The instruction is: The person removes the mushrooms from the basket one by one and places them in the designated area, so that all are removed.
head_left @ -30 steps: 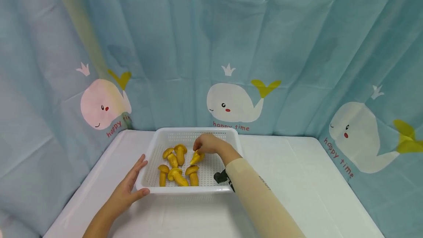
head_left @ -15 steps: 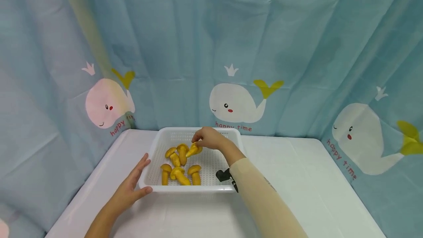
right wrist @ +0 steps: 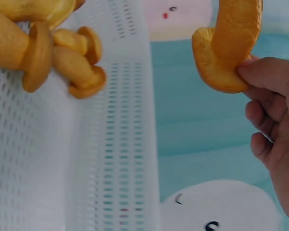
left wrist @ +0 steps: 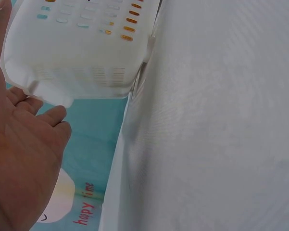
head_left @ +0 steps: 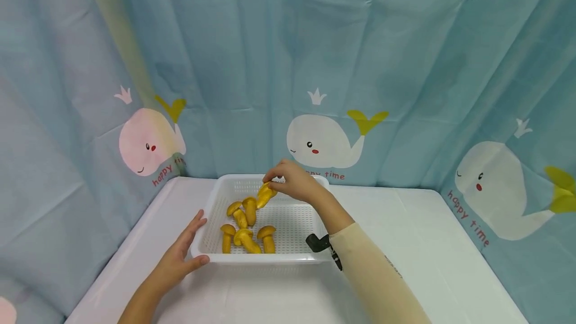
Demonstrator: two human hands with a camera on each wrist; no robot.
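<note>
My right hand [head_left: 292, 180] pinches a yellow mushroom [head_left: 265, 195] by its cap, above the back part of a white plastic basket [head_left: 238, 259]. In the right wrist view thumb and fingers grip the mushroom [right wrist: 236, 38] at the cap, stem pointing away from the hand. My left hand [head_left: 175, 259] rests at the basket's front left corner, thumb at the front rim and fairly straight fingers along the left side. The left wrist view has its fingers right at the rim of the basket [left wrist: 77, 72]. Several more yellow mushrooms [head_left: 247, 240] lie in the left half of the basket.
The basket stands on a white-covered table [head_left: 387, 244]. A blue curtain [head_left: 243, 84] printed with whales hangs close behind and at both sides. A black wrist camera [head_left: 317, 243] on the right arm overlaps the basket's right front.
My right hand has lifted the pinched mushroom from the basket floor, up and toward the back rim. The left hand stays at the basket's corner; the view shifts slightly.
</note>
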